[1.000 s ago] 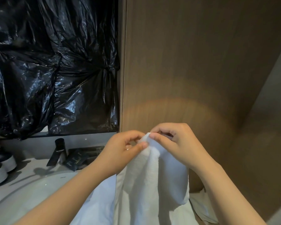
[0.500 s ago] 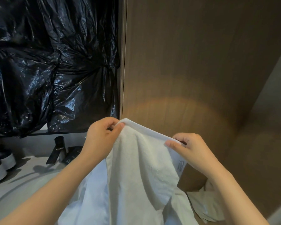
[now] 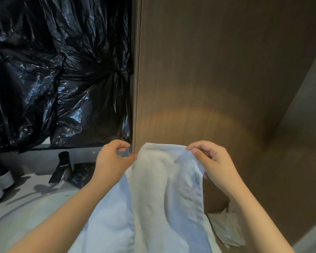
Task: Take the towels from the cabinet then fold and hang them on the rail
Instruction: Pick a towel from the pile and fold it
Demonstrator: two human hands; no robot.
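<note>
One white terry-cloth towel (image 3: 162, 189), hanging lengthwise below both hands: right hand (image 3: 213, 161) pinches top corner; left hand (image 3: 113, 161) touches opposite corner by thumb, pinch uncertain.

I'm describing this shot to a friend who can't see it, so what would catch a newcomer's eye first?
First the white towel held up at centre bottom: the right hand pinches its top corner, and the left hand has its thumb against the other edge. Next, crinkled black plastic sheeting covers the upper left, and a brown wooden panel fills the right.
</note>
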